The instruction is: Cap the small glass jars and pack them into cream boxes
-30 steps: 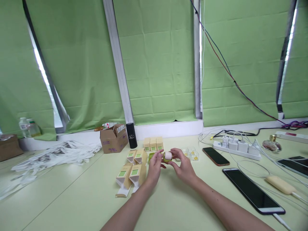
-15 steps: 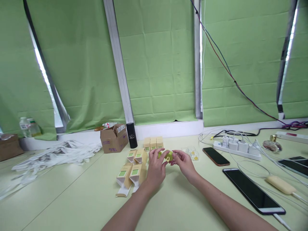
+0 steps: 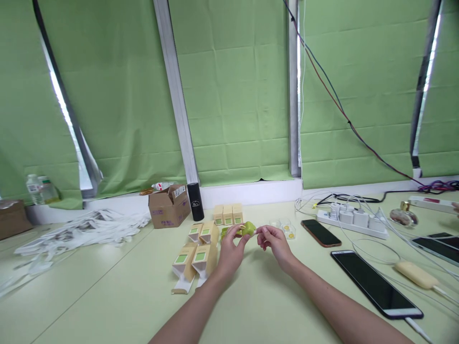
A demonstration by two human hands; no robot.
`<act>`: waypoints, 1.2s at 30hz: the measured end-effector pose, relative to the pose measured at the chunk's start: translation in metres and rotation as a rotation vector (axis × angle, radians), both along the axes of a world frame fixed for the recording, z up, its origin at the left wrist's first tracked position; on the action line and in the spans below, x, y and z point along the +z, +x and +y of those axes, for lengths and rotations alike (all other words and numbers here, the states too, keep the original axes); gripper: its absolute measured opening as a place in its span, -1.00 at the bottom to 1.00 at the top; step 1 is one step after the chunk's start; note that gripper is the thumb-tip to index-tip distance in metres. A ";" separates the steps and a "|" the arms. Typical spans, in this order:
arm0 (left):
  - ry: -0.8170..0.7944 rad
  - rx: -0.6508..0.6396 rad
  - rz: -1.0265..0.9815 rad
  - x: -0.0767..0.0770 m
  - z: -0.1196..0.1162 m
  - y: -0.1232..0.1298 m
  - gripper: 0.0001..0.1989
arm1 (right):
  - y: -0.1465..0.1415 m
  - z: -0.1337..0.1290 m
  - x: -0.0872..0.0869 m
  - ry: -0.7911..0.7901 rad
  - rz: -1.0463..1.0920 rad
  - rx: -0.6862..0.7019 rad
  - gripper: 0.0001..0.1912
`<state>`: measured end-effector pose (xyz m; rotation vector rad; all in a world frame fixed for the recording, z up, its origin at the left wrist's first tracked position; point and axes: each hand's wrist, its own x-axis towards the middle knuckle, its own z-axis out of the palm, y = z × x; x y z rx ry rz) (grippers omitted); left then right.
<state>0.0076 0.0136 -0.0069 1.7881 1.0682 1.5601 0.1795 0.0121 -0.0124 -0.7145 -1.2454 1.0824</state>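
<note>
My left hand [image 3: 231, 251] is closed on a small green item [image 3: 248, 228] with pale strands, held above the table. Just right of it, my right hand [image 3: 276, 242] has its fingers pinched near the item's pale tip; what they hold, if anything, is too small to make out. Left of my hands stand several tan boxes with green labels [image 3: 205, 257], the front ones with flaps hanging open. Three more small boxes [image 3: 228, 214] stand behind. A clear tray with yellow-centred pieces [image 3: 288, 229] lies beyond my right hand.
A cardboard box [image 3: 168, 208] and a black cylinder [image 3: 195, 201] stand at the back. White straps [image 3: 86, 229] lie at left. Phones [image 3: 376, 282], a power strip [image 3: 353, 223], cables and a glass bottle [image 3: 403, 215] are at right. Part of another person's hand shows at the right edge.
My right hand has drawn slightly away from the green item, which now shows more fully in my left hand. Another person's fingers have appeared at the right edge.
</note>
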 end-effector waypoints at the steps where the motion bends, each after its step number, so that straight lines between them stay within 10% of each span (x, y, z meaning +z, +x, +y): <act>1: -0.042 -0.022 -0.043 0.000 0.002 0.001 -0.62 | 0.002 0.002 0.000 0.009 -0.028 -0.027 -0.42; 9: -0.222 -0.033 -0.240 0.006 0.011 -0.004 -0.39 | 0.048 0.016 0.009 0.164 -0.725 -0.754 -0.79; 13: -0.248 -0.035 -0.269 0.006 0.012 -0.007 -0.36 | 0.064 0.019 0.007 0.187 -1.177 -0.851 -0.74; 28: -0.251 -0.033 -0.289 0.003 0.013 -0.007 -0.34 | 0.052 0.002 0.020 0.112 -1.481 -0.554 -0.79; 32: -0.238 -0.035 -0.316 0.003 0.012 -0.007 -0.39 | 0.048 -0.001 0.029 0.094 -1.219 -0.381 -0.80; 36: -0.221 -0.028 -0.357 0.004 0.013 -0.008 -0.44 | 0.042 0.000 0.033 0.057 -0.606 0.071 -0.93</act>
